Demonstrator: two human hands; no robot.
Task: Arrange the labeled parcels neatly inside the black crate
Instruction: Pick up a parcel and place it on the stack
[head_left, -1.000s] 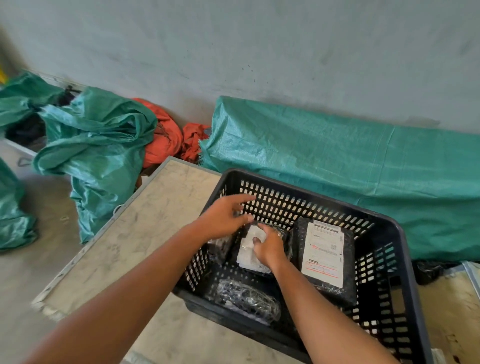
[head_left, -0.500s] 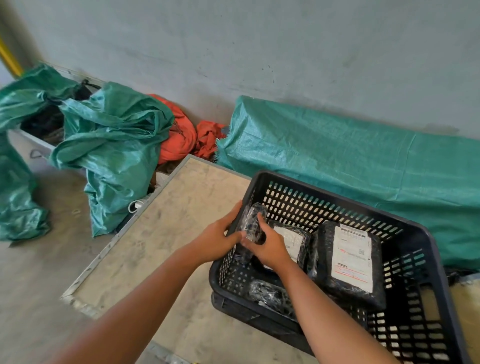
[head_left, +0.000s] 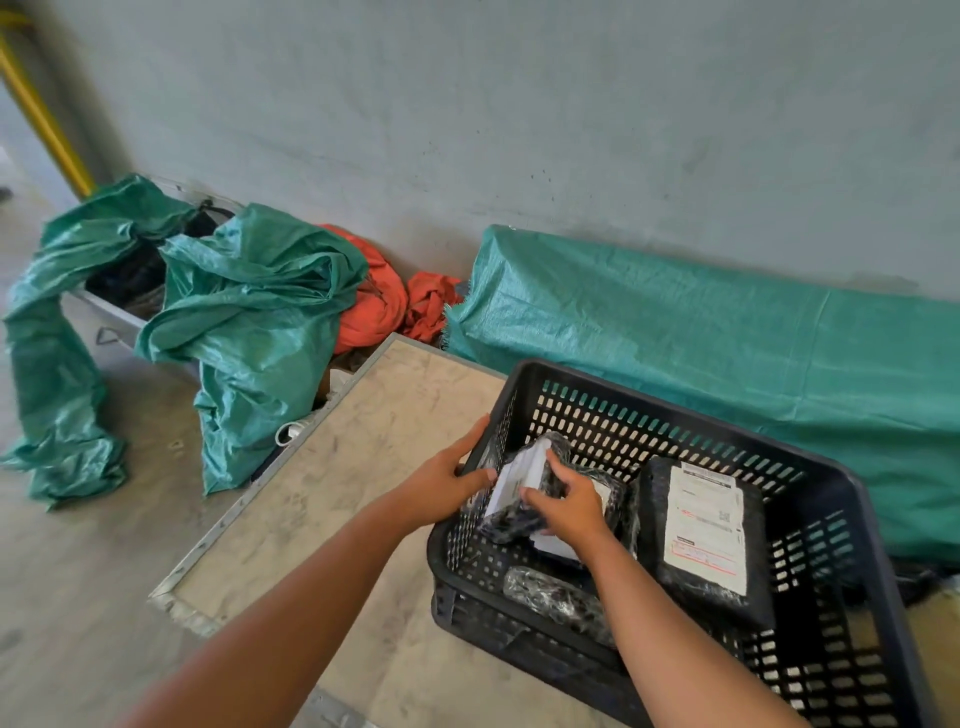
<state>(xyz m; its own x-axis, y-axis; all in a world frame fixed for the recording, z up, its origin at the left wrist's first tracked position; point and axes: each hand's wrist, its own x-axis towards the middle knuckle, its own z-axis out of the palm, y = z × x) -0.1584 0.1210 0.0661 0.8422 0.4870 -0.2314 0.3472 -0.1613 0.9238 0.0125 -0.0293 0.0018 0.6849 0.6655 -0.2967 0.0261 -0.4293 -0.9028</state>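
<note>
The black crate (head_left: 670, 384) stands on a pale board, its slotted walls open to view. Both hands grip one small black-wrapped parcel (head_left: 524, 486) with a white label, tilted on edge against the crate's left wall. My left hand (head_left: 441, 480) holds its left side at the rim; my right hand (head_left: 569, 506) grips its right side from inside the crate. Under my right hand lies another labeled parcel (head_left: 610, 491). A large black parcel (head_left: 706, 535) with a white label lies flat to the right. A glossy black parcel (head_left: 556, 597) rests at the crate's near side.
The crate sits on a pale, metal-edged board (head_left: 363, 467) on a concrete floor. Green sacks (head_left: 249, 322) and orange cloth (head_left: 379, 306) are heaped at left, and a long green-covered bundle (head_left: 727, 338) lies along the grey wall behind the crate.
The small parcel has been turned so its white label faces up-left, still tilted at the crate's left wall. Both hands stay on it. The camera view has shifted slightly.
</note>
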